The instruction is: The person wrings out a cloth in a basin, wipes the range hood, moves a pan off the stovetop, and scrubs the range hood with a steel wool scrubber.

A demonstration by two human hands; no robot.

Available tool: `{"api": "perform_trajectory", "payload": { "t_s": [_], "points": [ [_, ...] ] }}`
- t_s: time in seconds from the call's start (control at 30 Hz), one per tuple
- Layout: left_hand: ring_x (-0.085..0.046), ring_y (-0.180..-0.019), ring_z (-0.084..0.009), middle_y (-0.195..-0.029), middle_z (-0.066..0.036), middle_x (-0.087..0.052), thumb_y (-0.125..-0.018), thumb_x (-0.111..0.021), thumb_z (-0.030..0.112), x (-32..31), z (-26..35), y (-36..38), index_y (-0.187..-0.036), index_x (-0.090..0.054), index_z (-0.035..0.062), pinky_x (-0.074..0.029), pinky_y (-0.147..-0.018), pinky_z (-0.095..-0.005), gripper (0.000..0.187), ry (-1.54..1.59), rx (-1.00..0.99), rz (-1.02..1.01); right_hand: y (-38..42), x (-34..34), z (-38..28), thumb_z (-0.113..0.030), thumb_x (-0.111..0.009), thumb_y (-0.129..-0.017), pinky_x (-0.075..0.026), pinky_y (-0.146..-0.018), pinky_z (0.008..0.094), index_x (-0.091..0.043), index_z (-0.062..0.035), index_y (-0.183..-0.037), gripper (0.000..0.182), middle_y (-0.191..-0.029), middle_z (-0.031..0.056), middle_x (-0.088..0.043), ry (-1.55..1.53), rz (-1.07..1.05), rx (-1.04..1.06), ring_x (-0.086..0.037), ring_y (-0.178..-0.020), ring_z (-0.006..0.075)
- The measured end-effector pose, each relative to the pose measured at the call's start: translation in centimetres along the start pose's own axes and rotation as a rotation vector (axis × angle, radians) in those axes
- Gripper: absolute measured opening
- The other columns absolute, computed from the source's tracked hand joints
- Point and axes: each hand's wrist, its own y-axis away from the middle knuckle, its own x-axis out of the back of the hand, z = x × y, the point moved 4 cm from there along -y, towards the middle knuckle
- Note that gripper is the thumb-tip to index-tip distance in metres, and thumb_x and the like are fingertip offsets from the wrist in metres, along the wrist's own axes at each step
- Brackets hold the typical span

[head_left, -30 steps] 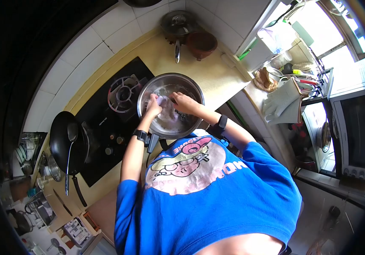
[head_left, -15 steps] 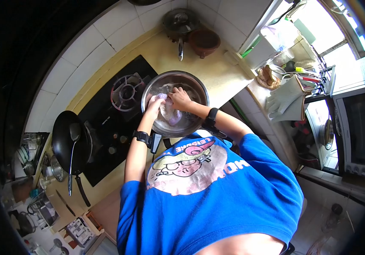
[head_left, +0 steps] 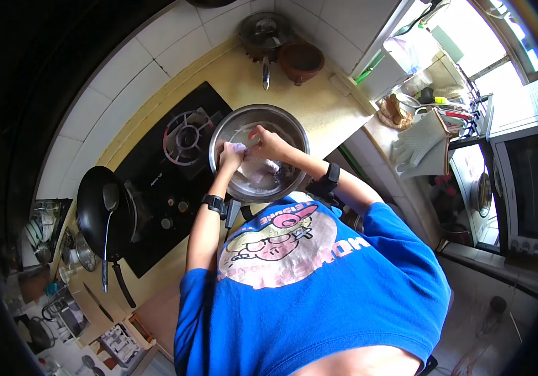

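A wide metal bowl [head_left: 217, 128] stands at the counter's front, beside the stove, with cloudy liquid inside. Both hands are down in it. Closed fingers of my left hand [head_left: 231, 155] grip a wet, limp, whitish-lilac piece [head_left: 239, 147]; its exact kind I cannot tell. My right hand [head_left: 270, 145] is closed on the same piece, just right of the left one, and a bit of red shows at its fingertips. Part of the piece hangs below the hands toward the liquid.
Left of the bowl lies a black gas stove [head_left: 150, 182] with a burner ring [head_left: 189, 138]. A wok [head_left: 96, 207] holding a metal spatula [head_left: 111, 197] sits further left, near a knife [head_left: 98, 302]. Behind are a lidded pan [head_left: 263, 31] and a brown clay pot [head_left: 300, 62].
My right hand has moved slightly up and right inside the bowl. The lilac piece has shifted and is stretched between the hands. Red now shows at the right fingertips.
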Motion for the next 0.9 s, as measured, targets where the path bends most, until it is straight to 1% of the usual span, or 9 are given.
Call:
{"api": "perform_trajectory", "payload": {
  "t_s": [0.1, 0.13, 0.23, 0.33, 0.43, 0.53, 0.67, 0.77, 0.9],
  "points": [
    [-0.062, -0.066, -0.0275, -0.071, -0.021, -0.061, -0.077, -0.059, 0.027, -0.2, 0.1, -0.5, -0.075, -0.058, -0.0012, -0.045, -0.062, -0.0393, 0.029, -0.107, 0.055, -0.23, 0.2, -0.4, -0.2, -0.013, -0.059, -0.073, -0.048, -0.066, 0.0347, -0.05, -0.0042, -0.105, 0.034, -0.081, 0.0189, -0.06, -0.084, -0.014, 0.029, -0.061, -0.075, 0.0284],
    [-0.062, -0.072, -0.0276, -0.078, -0.02, -0.062, -0.078, -0.059, 0.029, -0.1, 0.5, -0.5, -0.091, -0.057, 0.0, -0.046, -0.065, -0.0382, 0.032, -0.19, 0.092, -0.422, 0.4, -0.4, -0.3, -0.012, -0.059, -0.074, -0.047, -0.066, 0.0346, -0.049, -0.0045, -0.107, 0.036, -0.08, 0.0186, -0.059, -0.168, -0.019, 0.018, -0.061, -0.074, 0.0286],
    [-0.061, -0.074, -0.0279, -0.087, -0.018, -0.063, -0.08, -0.057, 0.03, 0.1, 0.2, 0.4, -0.106, -0.051, 0.0003, -0.047, -0.067, -0.0366, 0.04, -0.124, 0.025, -0.12, 0.5, -0.3, 0.6, -0.013, -0.058, -0.073, -0.047, -0.07, 0.0402, -0.045, -0.0044, -0.112, 0.042, -0.083, 0.0223, -0.06, -0.197, 0.044, 0.115, -0.06, -0.078, 0.0355],
    [-0.06, -0.082, -0.0267, -0.095, -0.018, -0.061, -0.082, -0.055, 0.03, 0.2, 0.4, 0.5, -0.111, -0.047, -0.0006, -0.046, -0.073, -0.0346, 0.043, -0.004, 0.093, -0.088, 0.1, 0.1, 1.4, -0.012, -0.056, -0.074, -0.047, -0.072, 0.0443, -0.042, -0.0035, -0.115, 0.045, -0.087, 0.0251, -0.06, -0.055, 0.038, 0.112, -0.059, -0.081, 0.0396],
    [-0.057, -0.093, -0.0308, -0.103, -0.021, -0.058, -0.082, -0.055, 0.029, -0.4, -0.7, -0.7, -0.108, -0.047, 0.0, -0.043, -0.082, -0.0355, 0.04, 0.419, 0.269, -0.339, 0.1, 0.2, 2.1, -0.011, -0.055, -0.074, -0.047, -0.072, 0.0459, -0.041, -0.0026, -0.117, 0.045, -0.085, 0.0258, -0.06, 0.057, -0.035, 0.027, -0.059, -0.081, 0.0405],
    [-0.058, -0.09, -0.0279, -0.101, -0.018, -0.058, -0.081, -0.056, 0.026, 1.2, 0.7, 0.3, -0.106, -0.049, 0.0028, -0.044, -0.08, -0.0345, 0.035, 0.096, 0.164, -0.178, 0.0, -0.6, 3.6, -0.011, -0.053, -0.076, -0.046, -0.071, 0.0465, -0.04, -0.0045, -0.118, 0.045, -0.086, 0.0254, -0.058, 0.132, -0.028, 0.011, -0.058, -0.082, 0.0392],
    [-0.055, -0.096, -0.0277, -0.1, -0.015, -0.056, -0.082, -0.055, 0.015, 4.2, 4.3, 1.5, -0.103, -0.048, 0.003, -0.041, -0.085, -0.0344, 0.025, 0.227, -0.136, -0.114, 0.1, -1.8, 6.0, -0.021, -0.054, -0.078, -0.046, -0.076, 0.0461, -0.044, -0.0061, -0.117, 0.043, -0.095, 0.0229, -0.058, 0.338, 0.021, 0.045, -0.059, -0.084, 0.0371],
    [-0.056, -0.095, -0.0312, -0.1, -0.017, -0.058, -0.084, -0.052, 0.014, 7.4, 7.8, 2.5, -0.104, -0.048, 0.0067, -0.042, -0.083, -0.0366, 0.022, 0.167, -0.195, 0.017, 0.9, -1.9, 5.1, -0.033, -0.053, -0.08, -0.045, -0.082, 0.0452, -0.052, -0.0076, -0.112, 0.041, -0.105, 0.0176, -0.058, 0.663, -0.114, 0.093, -0.059, -0.089, 0.0356],
    [-0.059, -0.092, -0.0356, -0.098, -0.019, -0.061, -0.087, -0.046, 0.014, 9.4, 10.4, 3.2, -0.105, -0.047, 0.0108, -0.044, -0.078, -0.0402, 0.018, 0.24, -0.097, 0.067, 0.9, -2.4, 5.7, -0.04, -0.052, -0.081, -0.042, -0.085, 0.0455, -0.06, -0.0149, -0.104, 0.035, -0.095, 0.0094, -0.063, 0.599, -0.323, -0.168, -0.054, -0.101, 0.0329]
  ]
}}
